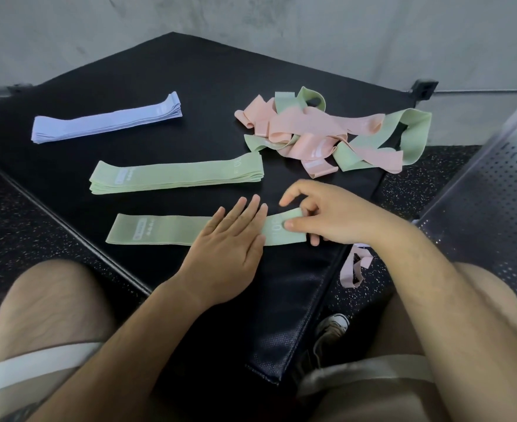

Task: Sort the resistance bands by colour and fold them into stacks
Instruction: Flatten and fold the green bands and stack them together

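A single green band (162, 230) lies flat on the black mat (165, 71) near its front corner. My left hand (231, 242) presses flat on its middle with straight fingers. My right hand (321, 216) pinches the band's right end between thumb and fingers. Behind it sits a stack of folded green bands (175, 174). Farther back left is a stack of folded purple bands (104, 120). At the back right, pink and green bands lie in a tangled pile (327, 132).
A pink band (354, 268) lies on the speckled floor beside the mat's right edge. A perforated metal bench (488, 202) stands at the right. My knees and one shoe (331, 328) are at the bottom. A grey wall is behind.
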